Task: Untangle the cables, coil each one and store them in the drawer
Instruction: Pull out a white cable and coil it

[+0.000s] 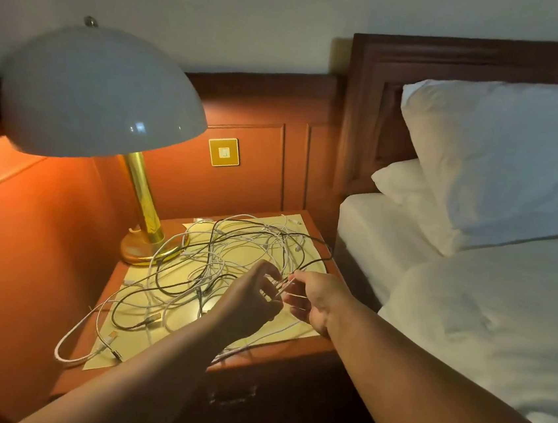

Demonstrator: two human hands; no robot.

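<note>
Both hands are pinching thin white cable strands: left hand (250,303), right hand (313,299). Beyond, at twelve o'clock, tangled cables (216,266), smooth white and black loops, are sprawling over a wooden nightstand (317,344); a domed glossy lamp (100,92) is glowing at ten o'clock.

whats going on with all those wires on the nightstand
A person is untangling a heap of white and black cables on the nightstand beside the lamp. The left hand and right hand each pinch a white strand above the pile. Nothing is coiled yet, and the drawer below looks closed.
</note>
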